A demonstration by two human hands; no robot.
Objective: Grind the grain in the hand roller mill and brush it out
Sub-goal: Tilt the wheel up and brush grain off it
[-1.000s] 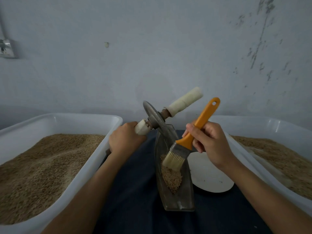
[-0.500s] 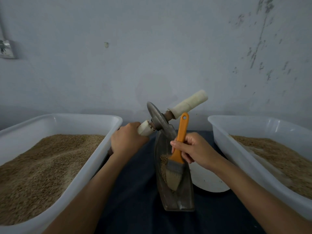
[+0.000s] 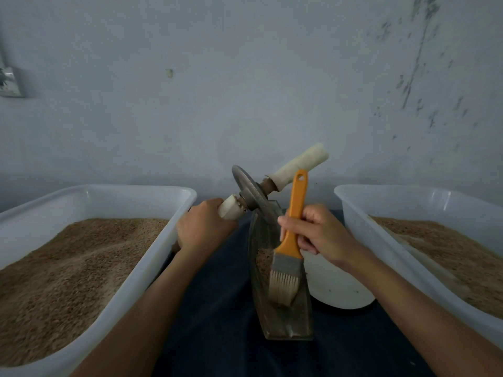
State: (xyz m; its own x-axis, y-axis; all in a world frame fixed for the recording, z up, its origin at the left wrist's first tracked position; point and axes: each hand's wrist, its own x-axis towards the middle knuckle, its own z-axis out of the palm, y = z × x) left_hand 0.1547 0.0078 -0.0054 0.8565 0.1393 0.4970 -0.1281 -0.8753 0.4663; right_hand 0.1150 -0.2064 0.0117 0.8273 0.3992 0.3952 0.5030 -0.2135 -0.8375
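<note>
Tubs, two, white plastic: left tub and right tub, each holding a bed of tan grain, flanking a dark blue cloth. One white plate lies on the cloth, touching the right edge of the mill's trough.

Mill: one hand roller mill, a grey disc on an axle with two pale handles, tilted up out of the long metal trough. Left hand is clenched round the lower handle, holding the disc raised at the trough's far end. A small heap of ground grain sits mid-trough, just left of the brush.

Brush: one, orange handle, pale bristles. Right hand grasps the handle, thumb across the front; bristle tips press on the trough floor near its open end.

Judgement on the step: brushing out. Best done with short strokes drawn toward the near lip, bristles kept flat to the metal so meal gathers instead of scattering onto the cloth. Keep the roller lifted clear of the sweep. Remaining heap needs a pass from behind it. Where the meal is meant to land, plate or tub, cannot tell.
</note>
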